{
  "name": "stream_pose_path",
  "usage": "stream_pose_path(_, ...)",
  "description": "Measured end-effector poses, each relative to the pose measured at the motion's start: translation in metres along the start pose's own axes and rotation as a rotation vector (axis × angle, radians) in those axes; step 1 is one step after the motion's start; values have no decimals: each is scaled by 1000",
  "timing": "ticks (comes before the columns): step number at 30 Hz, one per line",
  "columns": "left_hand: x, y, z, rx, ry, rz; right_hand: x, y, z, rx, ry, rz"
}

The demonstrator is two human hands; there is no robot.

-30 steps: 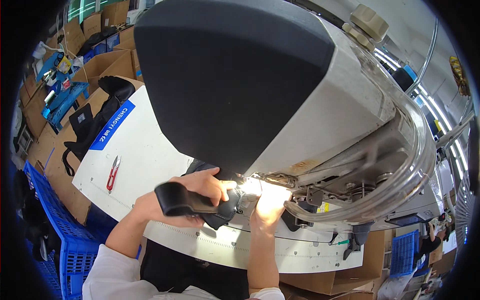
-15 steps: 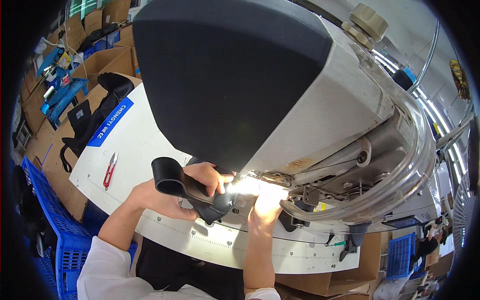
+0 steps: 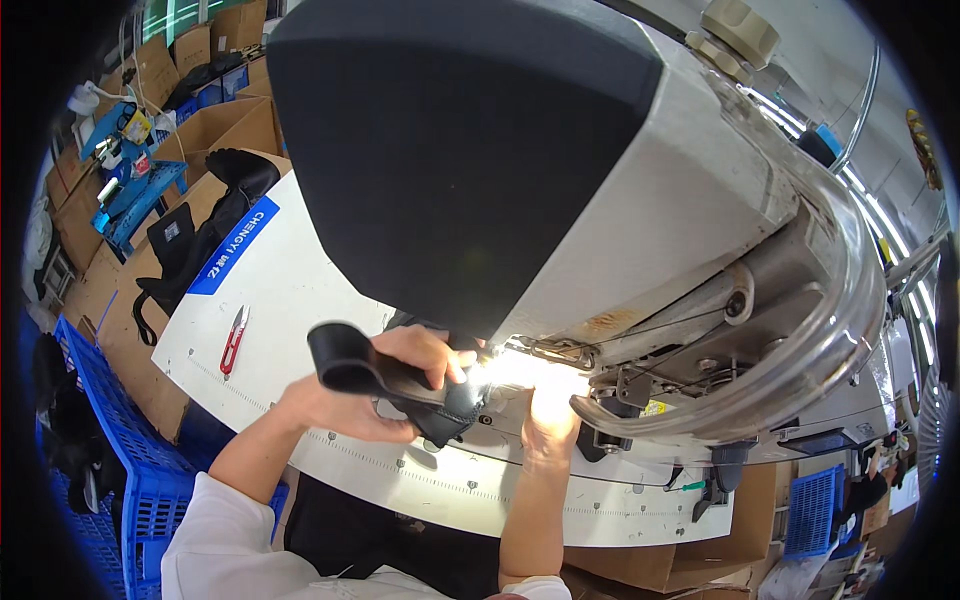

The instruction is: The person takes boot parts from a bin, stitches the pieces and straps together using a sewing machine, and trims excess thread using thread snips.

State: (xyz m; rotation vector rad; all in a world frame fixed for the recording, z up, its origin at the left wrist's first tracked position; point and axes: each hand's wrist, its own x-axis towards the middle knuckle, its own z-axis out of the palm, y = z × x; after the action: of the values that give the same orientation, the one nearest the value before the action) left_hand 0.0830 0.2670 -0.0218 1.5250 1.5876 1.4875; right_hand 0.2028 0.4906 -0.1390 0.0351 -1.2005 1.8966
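Note:
At a sewing machine my left hand is closed round a black leather-like piece with a curled strap. Its thumb lies underneath, while the fingers press on the top near the brightly lit needle area. The strap's loop stands up over the back of that hand. My right hand rests on the other side of the needle area, close under the machine head. Lamp glare washes out its fingers, so whether it grips the piece cannot be seen. The needle itself is hidden.
Red-handled thread snips lie on the white table, left of my hands. More black pieces lie past the table's left edge. Blue crates stand at the lower left. Cardboard boxes are behind, and a clear curved guard bulges at right.
The whole view has shifted slightly, so everything sits a little farther right. Both hands and the black piece keep nearly the same place at the machine.

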Motion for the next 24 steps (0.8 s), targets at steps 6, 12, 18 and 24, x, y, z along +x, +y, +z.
stream_pose_path(6,-7,11,55,599,366,375,-1,4,-9,-88,9,41)
stream_pose_path(12,-9,8,61,632,359,399,-1,-6,3,-68,123,73)
stream_pose_path(18,3,22,83,725,539,409,0,-11,15,-64,94,67)
stream_pose_path(24,7,23,89,792,532,421,0,-12,25,-84,73,86)
